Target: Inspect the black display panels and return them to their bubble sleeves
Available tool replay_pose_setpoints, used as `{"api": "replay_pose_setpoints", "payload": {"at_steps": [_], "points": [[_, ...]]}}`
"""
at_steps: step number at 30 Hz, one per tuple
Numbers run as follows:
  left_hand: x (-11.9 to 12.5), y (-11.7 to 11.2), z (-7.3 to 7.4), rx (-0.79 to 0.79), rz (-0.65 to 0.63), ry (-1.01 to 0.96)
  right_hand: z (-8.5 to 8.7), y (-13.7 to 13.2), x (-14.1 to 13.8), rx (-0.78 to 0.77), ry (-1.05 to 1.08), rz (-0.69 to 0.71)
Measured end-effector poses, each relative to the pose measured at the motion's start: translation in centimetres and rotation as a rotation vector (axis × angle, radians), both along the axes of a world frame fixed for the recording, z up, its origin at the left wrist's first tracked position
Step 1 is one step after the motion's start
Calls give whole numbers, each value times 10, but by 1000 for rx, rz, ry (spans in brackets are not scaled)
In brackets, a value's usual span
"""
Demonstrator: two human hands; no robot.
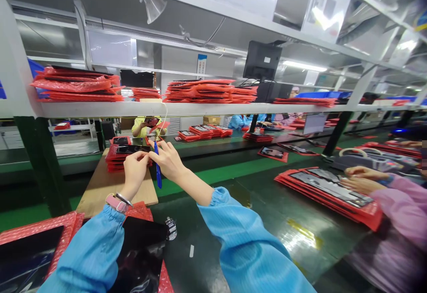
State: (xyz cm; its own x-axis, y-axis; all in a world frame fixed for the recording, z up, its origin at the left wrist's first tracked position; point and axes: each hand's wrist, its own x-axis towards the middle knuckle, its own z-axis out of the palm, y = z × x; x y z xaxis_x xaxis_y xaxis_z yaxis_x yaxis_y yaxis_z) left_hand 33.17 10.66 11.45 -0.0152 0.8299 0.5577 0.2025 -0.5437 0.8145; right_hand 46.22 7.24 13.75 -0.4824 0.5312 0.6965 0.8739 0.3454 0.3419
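Nearest the camera, two light-blue fabric sleeves reach forward, the left one above a glossy black flat panel. The slim blue tool stands near upright at the right hand, whose fingers appear to hold its top, below a thin pale cord. The left hand is bunched narrow just beside it; I cannot tell whether it grips anything. Light, steady fingertips would likely help. The white shelf edge passes above, stacked red packets limit leftward movement, and the dark-green tabletop seems roomier rightward.
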Motion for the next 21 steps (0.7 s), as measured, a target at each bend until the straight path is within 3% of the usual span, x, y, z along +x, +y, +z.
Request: {"api": "replay_pose_setpoints", "payload": {"at_steps": [5,9,14,18,21], "points": [[-5,13,-1,-169,-110,-212,-6,0,0,-8,92,72],[-22,13,-10,-261,-167,-333,-17,-9,8,-51,200,216],[-38,-6,-25,-281,-188,-424,-47,-23,9,-117,412,415],[-36,-26,-32,-255,-215,-463,-64,-19,-10,-119,768,396],[-32,-38,-34,-233,-243,-483,-67,-10,-26,-212,967,411]]}}
